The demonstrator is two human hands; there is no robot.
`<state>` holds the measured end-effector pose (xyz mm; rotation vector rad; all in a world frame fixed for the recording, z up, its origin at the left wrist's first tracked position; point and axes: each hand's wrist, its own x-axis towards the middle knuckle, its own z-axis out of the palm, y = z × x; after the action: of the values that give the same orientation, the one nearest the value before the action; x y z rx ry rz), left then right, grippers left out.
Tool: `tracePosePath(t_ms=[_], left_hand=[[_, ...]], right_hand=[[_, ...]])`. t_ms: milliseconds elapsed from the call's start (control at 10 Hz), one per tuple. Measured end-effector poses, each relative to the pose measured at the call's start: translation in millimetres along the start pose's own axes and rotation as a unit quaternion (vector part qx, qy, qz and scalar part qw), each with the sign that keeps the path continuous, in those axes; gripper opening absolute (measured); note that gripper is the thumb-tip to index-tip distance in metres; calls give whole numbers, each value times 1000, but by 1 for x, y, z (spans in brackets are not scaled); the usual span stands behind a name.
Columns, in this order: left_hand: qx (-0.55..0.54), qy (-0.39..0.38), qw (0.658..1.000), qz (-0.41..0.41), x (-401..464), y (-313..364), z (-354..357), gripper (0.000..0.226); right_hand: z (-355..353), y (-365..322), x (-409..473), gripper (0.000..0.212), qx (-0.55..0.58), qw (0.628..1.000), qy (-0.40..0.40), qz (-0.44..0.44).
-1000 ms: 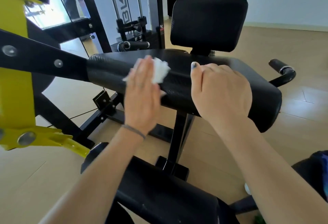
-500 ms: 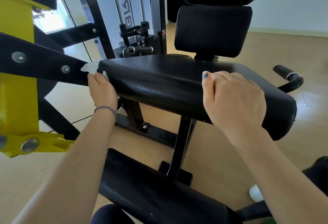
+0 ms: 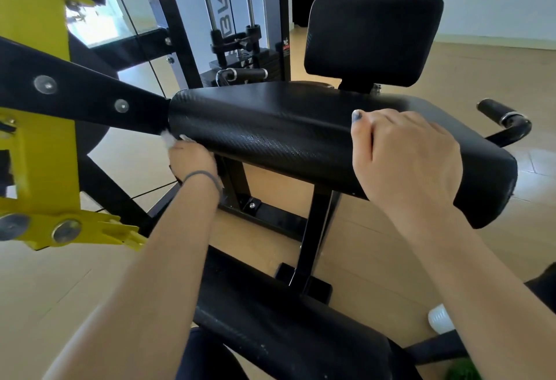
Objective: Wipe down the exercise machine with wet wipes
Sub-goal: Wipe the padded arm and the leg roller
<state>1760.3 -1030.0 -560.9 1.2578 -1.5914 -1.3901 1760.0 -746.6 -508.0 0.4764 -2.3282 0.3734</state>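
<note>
Machine pad: we are looking down on a long black padded roller [image 3: 270, 127] lying across the middle of the view, running from 9 o'clock toward 3 o'clock
Left hand: we are seeing the left hand [image 3: 192, 160] pressing up against the underside of the pad's 9 o'clock end, fingers curled closed around a wipe
Wet wipe: a small white wad [image 3: 169, 139] is showing at the fingertips, touching the pad end where it is meeting the black arm [image 3: 81, 99]; most of it is hiding under the hand
Right hand: we are noting the right hand [image 3: 406, 163] resting on top of the pad toward 3 o'clock, fingers bent over the far edge and thumb lying along the near face, gripping the pad itself and carrying nothing else
Wrist: a thin grey band [image 3: 201, 175] is circling the left wrist
Surroundings: a yellow frame [image 3: 39, 139] is standing at 9 o'clock, a black back cushion [image 3: 373, 36] at 12 o'clock behind the pad, a black handle [image 3: 502, 120] at 3 o'clock, a second black pad [image 3: 285, 319] lying at 6 o'clock beneath the forearms
Floor: a white ribbed cap [image 3: 439, 318] is sitting at 5 o'clock; we cannot tell what it belongs to
</note>
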Motion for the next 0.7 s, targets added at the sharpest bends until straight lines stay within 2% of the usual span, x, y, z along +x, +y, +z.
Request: tracePosePath(t_ms=[100, 200, 300, 400, 500, 600, 700], left_hand=[[-45, -42, 997, -43, -44, -7, 16, 46], [-82, -101, 991, -44, -96, -26, 31, 46], [-167, -201, 957, -130, -133, -28, 37, 39], [-299, -222, 892, -255, -115, 8, 25, 44], [-339, -145, 889, -271, -55, 30, 13, 46], [-299, -101, 914, -253, -8, 27, 20, 66], [-301, -103, 930, -184, -48, 30, 21, 50]], right_hand=[[0, 0, 1, 59, 4, 1000, -7, -3], [-1, 1, 0, 58, 13, 1000, -8, -5], [-3, 2, 0, 59, 12, 1000, -16, -8], [-5, 4, 0, 59, 17, 999, -24, -15], [-6, 4, -2, 59, 16, 999, -26, -19], [-4, 3, 1, 62, 10, 999, -30, -15], [-5, 0, 2, 65, 5, 999, -41, -10]])
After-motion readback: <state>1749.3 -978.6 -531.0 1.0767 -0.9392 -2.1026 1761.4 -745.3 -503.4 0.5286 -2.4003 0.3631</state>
